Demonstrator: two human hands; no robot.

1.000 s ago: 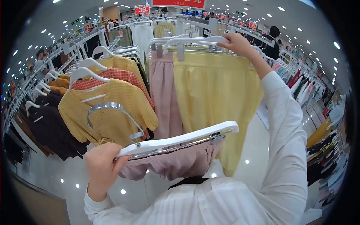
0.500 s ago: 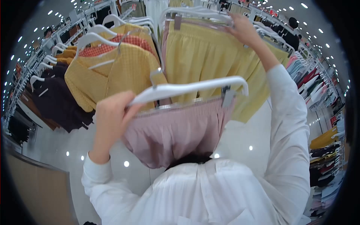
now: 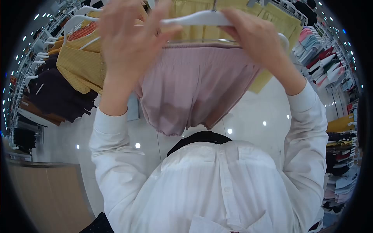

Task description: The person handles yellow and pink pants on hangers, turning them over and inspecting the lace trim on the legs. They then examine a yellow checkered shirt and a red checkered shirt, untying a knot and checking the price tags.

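Note:
A pair of pink shorts with an elastic waist hangs in front of me from a white clip hanger. My right hand is closed around the hanger's bar, right of its hook. Blurred by motion, my left hand is raised at the hanger's left end with its fingers apart. It covers that end, so whether it touches the hanger cannot be made out. Yellow trousers hang on the rack just behind the shorts.
To the left, a yellow checked top and dark purple garments hang on white hangers. Packed clothes racks line the right side. A wooden counter stands at lower left, on a shiny tiled floor.
My right hand has come from the yellow trousers' hanger to the shorts' hanger. My left hand has risen and loosened its fingers. The shorts have moved up and now face me more squarely.

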